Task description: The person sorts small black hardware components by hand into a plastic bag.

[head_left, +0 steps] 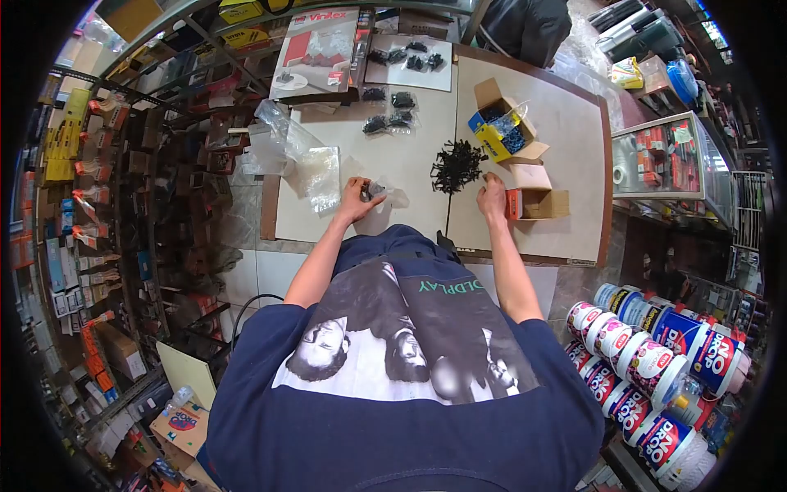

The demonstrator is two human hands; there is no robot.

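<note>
On the white tabletop, my left hand (358, 199) has its fingers curled at a small clear plastic bag (388, 196). Flat clear bags (322, 182) lie just left of it. A loose pile of black screws (457, 166) sits at the table's middle. My right hand (492, 197) is right of and below that pile, beside a small orange and brown box (541, 204); whether its fingers hold anything is too small to tell. Behind it stands an open yellow and blue box (502, 129) with dark screws inside. Filled small bags (390, 112) lie farther back.
A Vinilex box (316, 53) stands at the back left, beside a white board (410, 63) with more filled bags. Crowded shelves (106, 189) line the left side. Paint buckets (648, 353) are stacked at the lower right, and a glass case (672, 156) stands at the right.
</note>
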